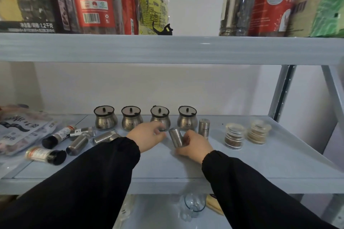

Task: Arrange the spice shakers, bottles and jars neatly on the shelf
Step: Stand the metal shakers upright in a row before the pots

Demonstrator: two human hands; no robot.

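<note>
Several round steel jars with dark lids, such as the leftmost one [105,119], stand in a row at the back of the middle shelf [158,165]. My right hand [193,145] grips a tilted steel shaker [176,137] in front of them. My left hand [148,135] hovers just left of it, fingers loosely curled, holding nothing. One steel shaker [204,127] stands upright to the right. Two lie on their sides at the left [78,144] [105,136], beside two dark-capped bottles [56,135] [45,155], also lying down.
Two stacks of small clear jars [234,136] [258,132] stand at the right. Food packets [16,130] lie at the far left. The upper shelf [167,48] carries tall jars and boxes. A glass cup [194,203] sits on the shelf below. A metal post [283,93] rises at right.
</note>
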